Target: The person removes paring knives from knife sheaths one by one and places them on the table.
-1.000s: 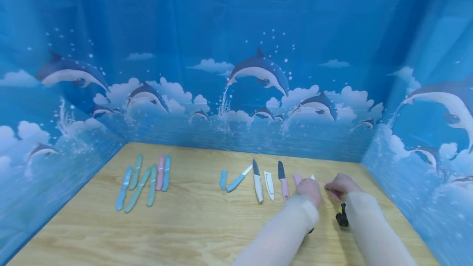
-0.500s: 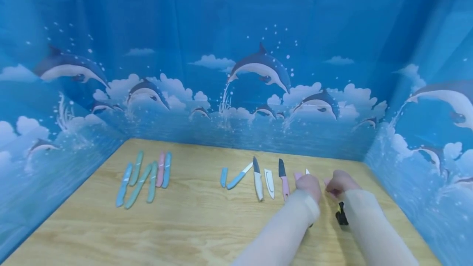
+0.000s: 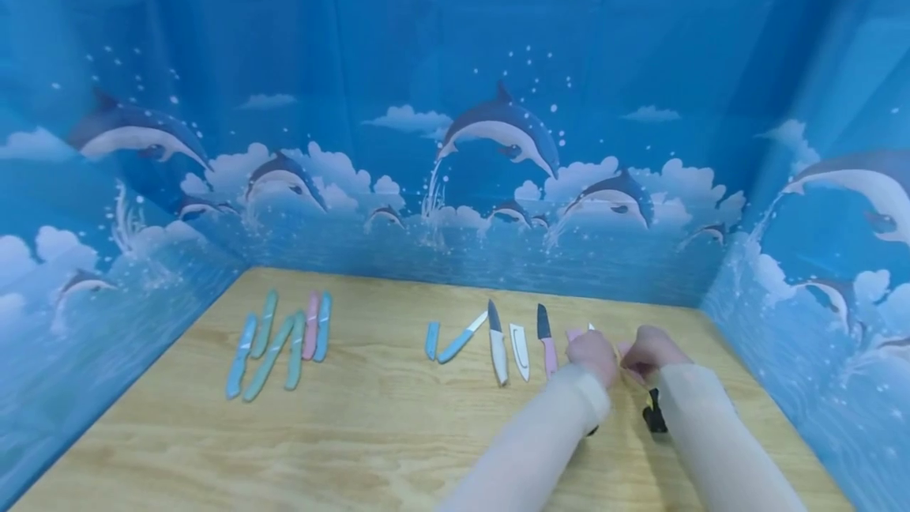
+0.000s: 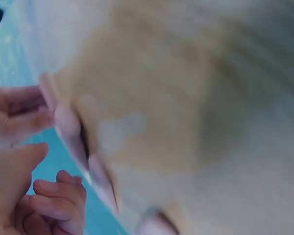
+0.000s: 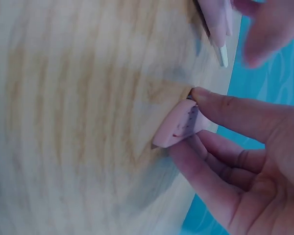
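The pink piece [image 5: 170, 128], with its dotted grey band, is at the table's right end, in the grip of the right hand [image 3: 652, 350] – thumb on one side, fingers on the other. The left hand [image 3: 593, 355] is just beside it, fingers loosely curled and, as far as the left wrist view shows, grasping nothing; whether it touches anything beneath, I cannot tell. Near it lies a white-tipped pink thing [image 5: 214, 22], partly covered from above, with a pink sheath [image 3: 573, 334] on its other side.

Leftward in a loose row follow a pink knife [image 3: 548, 350] with a black blade, a white sheath [image 3: 520, 352], a white-handled knife [image 3: 498, 354], a blue knife [image 3: 455, 348] and a blue sheath [image 3: 432, 340]. Well apart, toward the far left, six slim blue, green and pink pieces [image 3: 295, 350] lie close together at slight slants.

All rest on a table [image 3: 355, 441] of pale yellow-brown wood with soft, wavy grain. The right arm casts a shadow over it. A blue curtain [image 3: 398, 46] lines the back and both sides – leaping dolphins, white clouds, foamy water – with vertical folds and a darker stretch near the right corner. Both sleeves [image 3: 529, 449] are pale.
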Demonstrator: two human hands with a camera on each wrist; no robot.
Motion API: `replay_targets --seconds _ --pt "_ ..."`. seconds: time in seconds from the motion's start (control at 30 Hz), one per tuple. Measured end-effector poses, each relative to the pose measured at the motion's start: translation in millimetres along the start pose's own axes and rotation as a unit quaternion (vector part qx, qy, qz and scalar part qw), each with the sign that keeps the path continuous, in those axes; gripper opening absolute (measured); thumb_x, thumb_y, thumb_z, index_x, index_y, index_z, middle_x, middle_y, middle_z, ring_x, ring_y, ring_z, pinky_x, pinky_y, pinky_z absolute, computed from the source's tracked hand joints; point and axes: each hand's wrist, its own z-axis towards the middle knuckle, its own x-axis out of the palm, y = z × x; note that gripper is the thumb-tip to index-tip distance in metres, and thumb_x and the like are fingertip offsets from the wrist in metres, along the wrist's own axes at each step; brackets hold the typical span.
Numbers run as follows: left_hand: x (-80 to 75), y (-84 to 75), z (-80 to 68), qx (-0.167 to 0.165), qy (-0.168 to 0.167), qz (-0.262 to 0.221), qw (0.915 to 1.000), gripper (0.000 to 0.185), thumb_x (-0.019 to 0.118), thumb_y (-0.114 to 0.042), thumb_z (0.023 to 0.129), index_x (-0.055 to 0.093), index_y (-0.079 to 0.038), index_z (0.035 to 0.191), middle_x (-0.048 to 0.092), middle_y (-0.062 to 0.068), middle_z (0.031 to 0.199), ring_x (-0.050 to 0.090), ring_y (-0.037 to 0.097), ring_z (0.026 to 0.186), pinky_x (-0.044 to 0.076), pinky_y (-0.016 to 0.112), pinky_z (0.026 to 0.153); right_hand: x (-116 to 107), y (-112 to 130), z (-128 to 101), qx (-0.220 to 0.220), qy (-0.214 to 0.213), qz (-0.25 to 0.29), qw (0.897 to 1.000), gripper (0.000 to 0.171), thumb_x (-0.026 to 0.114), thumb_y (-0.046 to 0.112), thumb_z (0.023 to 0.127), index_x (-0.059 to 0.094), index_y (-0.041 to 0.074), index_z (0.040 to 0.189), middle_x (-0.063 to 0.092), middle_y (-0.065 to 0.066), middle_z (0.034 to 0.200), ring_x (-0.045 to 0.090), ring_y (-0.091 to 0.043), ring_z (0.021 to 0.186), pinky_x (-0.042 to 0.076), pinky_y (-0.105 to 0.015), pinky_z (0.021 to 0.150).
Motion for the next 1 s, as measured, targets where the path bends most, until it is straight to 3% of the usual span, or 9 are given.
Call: replay_targets --seconds 0.03,0.13,0.2,0.27,0.33,0.47,0.6,0.73,1.0 --pt "-2.4 4.9 0.3 -0.001 -0.007 -0.009 0.9999 0.038 0.067 -0.041 0.089 0.059 -0.026 0.123 0.064 -0.012 0.087 0.057 0.002 0.065 0.047 0.017 0.053 0 0 0 0.005 0.0 -0.002 1.0 0.012 0.066 -0.002 0.075 0.065 -0.012 0.083 0.062 -0.009 0.061 0.059 -0.014 0.054 0.052 -0.027 0.058" --pt "-11.0 24.9 4.6 0.006 -0.036 0.005 0.9993 0.054 0.066 -0.047 0.089 0.048 -0.02 0.132 0.064 -0.008 0.093 0.059 0.004 0.066 0.049 0.019 0.052 1 1 0 0.008 0.0 -0.007 1.0 0.018 0.068 0.001 0.079 0.063 -0.014 0.089 0.063 -0.011 0.067 0.061 -0.016 0.058 0.052 -0.029 0.063" --pt "-17.5 40.9 8.0 0.01 -0.059 0.018 0.998 0.052 0.06 -0.05 0.092 0.047 -0.018 0.13 0.062 -0.005 0.096 0.059 0.006 0.07 0.049 0.019 0.054 1 0 0 0.005 -0.005 -0.017 1.0 0.021 0.07 0.003 0.079 0.063 -0.014 0.089 0.063 -0.012 0.07 0.06 -0.015 0.06 0.052 -0.029 0.064" --pt "-23.4 57.1 10.4 0.005 -0.078 0.029 0.9965 0.043 0.042 -0.053 0.099 0.047 -0.018 0.123 0.06 -0.004 0.097 0.059 0.007 0.075 0.05 0.02 0.056 2 -1 0 0.004 -0.009 -0.025 1.0 0.021 0.071 0.003 0.078 0.063 -0.013 0.088 0.062 -0.013 0.072 0.06 -0.015 0.061 0.052 -0.029 0.064" --pt "-29.6 74.9 10.1 -0.001 -0.087 0.023 0.9959 0.045 0.037 -0.054 0.1 0.047 -0.018 0.124 0.059 -0.002 0.104 0.059 0.008 0.084 0.051 0.021 0.061 2 -1 0 0.003 -0.013 -0.026 1.0 0.022 0.072 0.003 0.078 0.062 -0.014 0.087 0.062 -0.013 0.073 0.06 -0.015 0.061 0.052 -0.028 0.062" --pt "-35.2 111.9 8.5 -0.027 -0.093 0.017 0.9951 0.058 0.036 -0.056 0.1 0.039 -0.015 0.14 0.053 0.004 0.129 0.056 0.014 0.112 0.053 0.028 0.082 1 -3 2 0.007 -0.013 -0.023 1.0 0.02 0.071 0.003 0.079 0.063 -0.013 0.087 0.062 -0.013 0.072 0.06 -0.015 0.06 0.052 -0.027 0.06" --pt "-37.1 151.2 7.5 -0.064 -0.095 0.008 0.9934 0.073 0.036 -0.059 0.099 0.022 -0.012 0.153 0.031 0.01 0.156 0.033 0.024 0.142 0.04 0.039 0.109 -2 -1 1 0.01 -0.01 -0.021 1.0 0.019 0.071 0.003 0.079 0.064 -0.013 0.088 0.062 -0.012 0.072 0.06 -0.015 0.06 0.052 -0.028 0.059" --pt "-33.2 198.6 5.5 -0.098 -0.099 -0.007 0.9902 0.08 0.036 -0.061 0.097 0.015 -0.01 0.155 0.017 0.014 0.161 0.014 0.033 0.148 0.026 0.048 0.117 -2 1 -2 0.009 -0.012 -0.016 1.0 0.021 0.071 0.002 0.078 0.063 -0.014 0.089 0.062 -0.013 0.073 0.06 -0.016 0.062 0.052 -0.028 0.06" --pt "-30.7 311.0 -12.7 -0.16 -0.097 -0.09 0.9782 0.082 0.043 -0.051 0.099 0.008 -0.001 0.154 0.002 0.023 0.16 0.001 0.04 0.148 0.008 0.061 0.117 1 0 -2 0.008 -0.018 -0.031 0.999 0.022 0.072 0.002 0.078 0.062 -0.014 0.089 0.061 -0.013 0.073 0.06 -0.016 0.061 0.051 -0.027 0.059"
